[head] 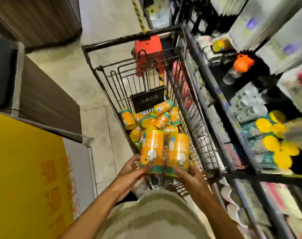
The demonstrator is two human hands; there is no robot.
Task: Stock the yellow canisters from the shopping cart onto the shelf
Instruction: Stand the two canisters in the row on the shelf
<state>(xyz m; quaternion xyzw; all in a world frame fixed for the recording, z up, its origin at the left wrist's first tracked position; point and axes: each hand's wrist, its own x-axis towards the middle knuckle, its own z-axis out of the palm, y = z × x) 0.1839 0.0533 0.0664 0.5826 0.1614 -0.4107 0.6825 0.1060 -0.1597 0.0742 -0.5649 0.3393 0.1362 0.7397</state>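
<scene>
Head view: two canisters held up over the near end of the cart [95,49], one per hand. Left hand [131,169], fingers curled round the teal base of the left can [152,150]. Right hand [189,173], fingers wrapped round the base of the right can [178,152]. Both cans side by side, nearly touching, long axes pointing up and away from the wrists, bases nearest the body. More cans [153,118] heaped loose on the cart floor beyond, lying at all angles.

Shelf [214,87] directly right of the cart, its front rail just beside the cart's right wall. Yellow-lidded cans [274,135] already stocked on a shelf level to the right, blurred. Right hand the nearer to the shelf.

Likely next: a swing rightward over the cart's right wall. Open room above that wall; the wire rim and the shelf rail the edges to clear.
</scene>
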